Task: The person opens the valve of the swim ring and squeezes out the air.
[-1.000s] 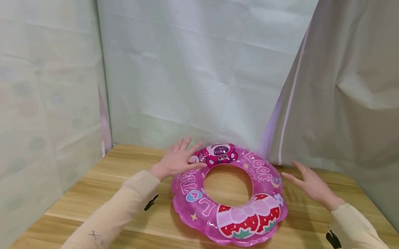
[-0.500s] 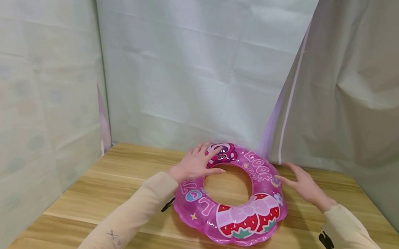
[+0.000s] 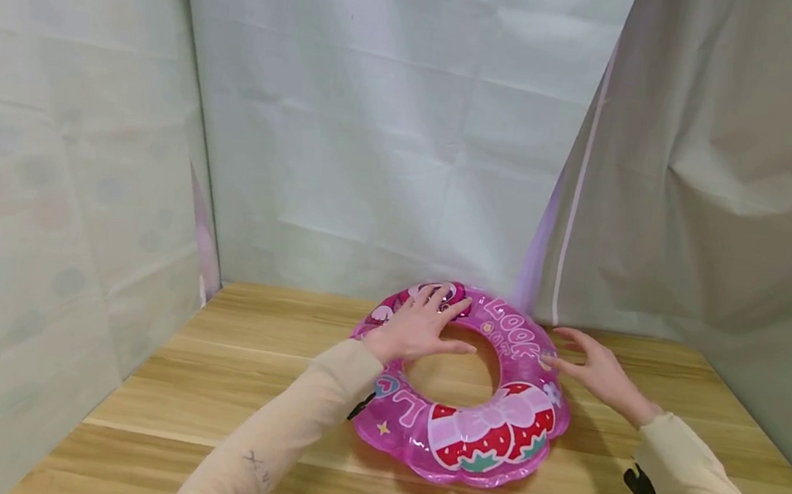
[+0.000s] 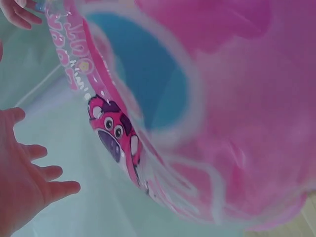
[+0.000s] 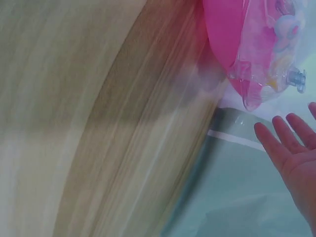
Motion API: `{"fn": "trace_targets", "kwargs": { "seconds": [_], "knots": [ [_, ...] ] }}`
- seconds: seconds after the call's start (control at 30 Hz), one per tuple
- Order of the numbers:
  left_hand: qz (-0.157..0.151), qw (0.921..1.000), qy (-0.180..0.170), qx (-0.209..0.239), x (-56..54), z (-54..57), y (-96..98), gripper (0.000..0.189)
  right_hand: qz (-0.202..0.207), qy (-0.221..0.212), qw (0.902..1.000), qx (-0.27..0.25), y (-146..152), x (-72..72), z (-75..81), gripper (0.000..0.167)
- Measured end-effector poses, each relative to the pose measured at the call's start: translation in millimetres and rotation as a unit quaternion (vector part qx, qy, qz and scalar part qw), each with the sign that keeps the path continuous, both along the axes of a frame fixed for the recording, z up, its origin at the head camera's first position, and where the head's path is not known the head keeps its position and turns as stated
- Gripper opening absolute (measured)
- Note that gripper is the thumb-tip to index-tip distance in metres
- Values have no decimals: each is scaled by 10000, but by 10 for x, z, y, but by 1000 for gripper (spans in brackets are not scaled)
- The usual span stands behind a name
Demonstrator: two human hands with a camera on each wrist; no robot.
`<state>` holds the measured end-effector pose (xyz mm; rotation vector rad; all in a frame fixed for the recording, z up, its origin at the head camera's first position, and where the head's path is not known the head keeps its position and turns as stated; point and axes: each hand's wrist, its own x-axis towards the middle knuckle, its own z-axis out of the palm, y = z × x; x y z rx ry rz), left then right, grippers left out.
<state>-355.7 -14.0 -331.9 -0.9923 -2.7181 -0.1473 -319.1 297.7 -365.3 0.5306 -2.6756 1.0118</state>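
A pink inflatable swim ring [image 3: 407, 445] lies on the wooden table, printed with strawberries, a bear and lettering. My left hand [image 3: 417, 331] is over the ring's left side with its fingers spread. In the left wrist view, a gap shows between the left hand [image 4: 24, 180] and the printed bear [image 4: 116, 133]. Beside the ring's upper right edge is my right hand [image 3: 601, 372], fingers extended. The right wrist view shows a clear air valve [image 5: 296, 79] on the ring, a little way from the fingertips of the right hand [image 5: 298, 165]. Neither hand grips anything.
The wooden table [image 3: 196, 396] ends at the back against a pale hanging sheet [image 3: 380, 136]. More sheets close in the left and right sides, the right one [image 3: 747, 201] printed with a white flower. A black wrist strap part [image 3: 639, 483] hangs below the right sleeve.
My left hand has moved right, from the ring's left edge to over the ring. The right hand has shifted slightly left, closer to the ring's right edge. The ring has stayed almost still.
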Motion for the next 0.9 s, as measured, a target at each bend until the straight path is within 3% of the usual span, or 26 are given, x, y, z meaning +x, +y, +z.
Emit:
{"fn": "trace_targets", "kwargs": {
  "seconds": [0.47, 0.9],
  "knots": [
    [25, 9987, -461, -213, 74, -30, 322, 84, -29, -319, 9971, -687, -31, 55, -95, 65],
    [-364, 9972, -567, -331, 141, 8, 628, 85, 140, -280, 9924, -1190, -43, 43, -168, 56]
  ]
}}
